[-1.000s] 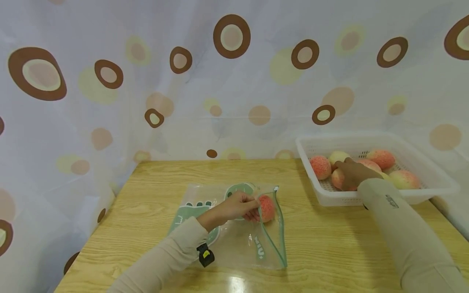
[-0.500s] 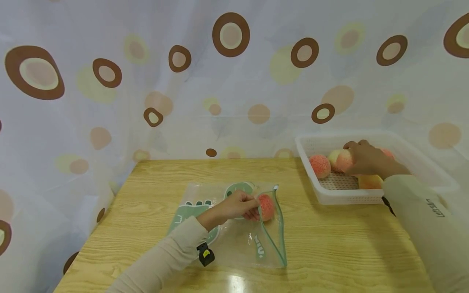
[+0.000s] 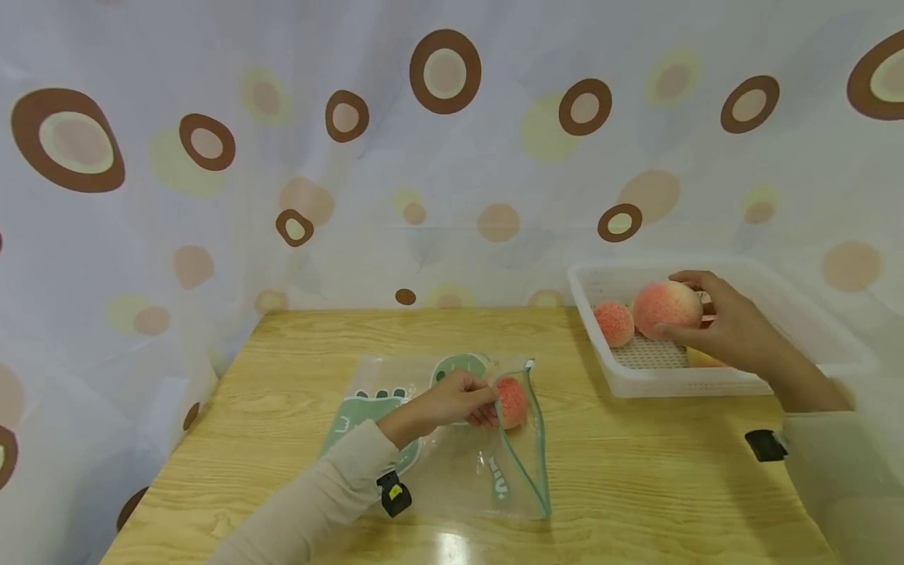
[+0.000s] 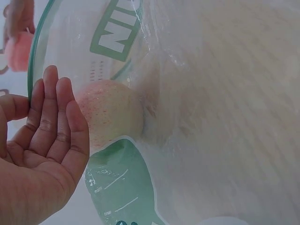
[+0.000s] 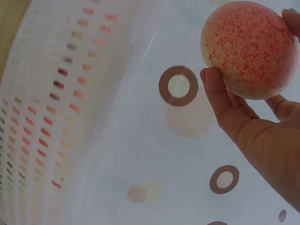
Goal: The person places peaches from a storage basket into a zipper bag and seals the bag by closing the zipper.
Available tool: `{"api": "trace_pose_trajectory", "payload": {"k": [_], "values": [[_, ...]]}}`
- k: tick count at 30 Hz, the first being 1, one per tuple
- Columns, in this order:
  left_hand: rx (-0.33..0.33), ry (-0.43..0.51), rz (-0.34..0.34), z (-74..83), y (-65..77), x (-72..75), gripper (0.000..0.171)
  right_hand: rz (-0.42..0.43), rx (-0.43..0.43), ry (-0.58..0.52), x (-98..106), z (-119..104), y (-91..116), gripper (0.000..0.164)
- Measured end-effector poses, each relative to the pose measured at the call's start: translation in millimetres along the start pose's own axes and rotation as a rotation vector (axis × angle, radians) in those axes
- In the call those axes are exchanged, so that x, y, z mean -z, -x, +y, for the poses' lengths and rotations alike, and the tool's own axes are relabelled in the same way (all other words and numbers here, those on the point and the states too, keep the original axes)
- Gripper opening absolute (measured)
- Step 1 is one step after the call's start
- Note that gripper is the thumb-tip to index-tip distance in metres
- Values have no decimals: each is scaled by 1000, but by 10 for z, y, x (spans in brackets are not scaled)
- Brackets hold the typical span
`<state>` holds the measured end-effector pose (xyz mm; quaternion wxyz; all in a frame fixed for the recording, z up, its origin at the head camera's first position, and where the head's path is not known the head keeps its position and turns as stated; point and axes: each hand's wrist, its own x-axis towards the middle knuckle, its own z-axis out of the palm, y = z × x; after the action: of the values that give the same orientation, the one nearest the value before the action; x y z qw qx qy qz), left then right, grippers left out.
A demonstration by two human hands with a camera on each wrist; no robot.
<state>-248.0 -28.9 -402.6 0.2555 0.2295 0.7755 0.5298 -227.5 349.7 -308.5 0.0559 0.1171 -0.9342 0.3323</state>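
A clear zip bag (image 3: 459, 486) with green prints lies flat on the table, its green-edged mouth parted toward the right. At that mouth my left hand (image 3: 452, 402) pinches the upper edge between thumb and forefinger; the other fingers lie against the film in the left wrist view. Inside the bag rests a pink and yellow peach (image 4: 112, 110), partly behind the hand in the head view. My right hand (image 3: 738, 329) holds another peach (image 3: 664, 310) by its fingertips over the white basket. The right wrist view shows this peach's speckled red side, with the thumb and fingers around it.
The white plastic basket (image 3: 678, 384), with slotted walls, stands at the table's back right. A red peach (image 3: 613, 324) sits in its left corner, and a yellowish one (image 3: 702, 359) is partly hidden by the right hand. A patterned curtain (image 3: 452, 196) hangs behind the wooden table (image 3: 614, 486).
My right hand has picked a peach from among the others in the basket, lifted it and turned it toward the left. The left hand and bag have stayed in place.
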Motion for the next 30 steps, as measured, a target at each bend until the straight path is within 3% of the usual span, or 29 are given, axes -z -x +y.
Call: {"api": "trace_pose_trajectory", "payload": {"k": [8,13,19,23,30], "values": [[6,2,10,-11,7,-14,33,-51,42,-273,-493,-261,319,65],[3,1,9,-11,23,8,33,-171,42,-499,-1006,-313,467,63],[8,5,8,-7,15,14,33,-301,-23,-614,-1471,-280,546,62],[13,11,4,-9,7,3,33,-365,-46,-669,-1622,-296,571,60],[3,9,0,2,4,6,33,-452,-52,-725,-1704,-380,531,62]]}}
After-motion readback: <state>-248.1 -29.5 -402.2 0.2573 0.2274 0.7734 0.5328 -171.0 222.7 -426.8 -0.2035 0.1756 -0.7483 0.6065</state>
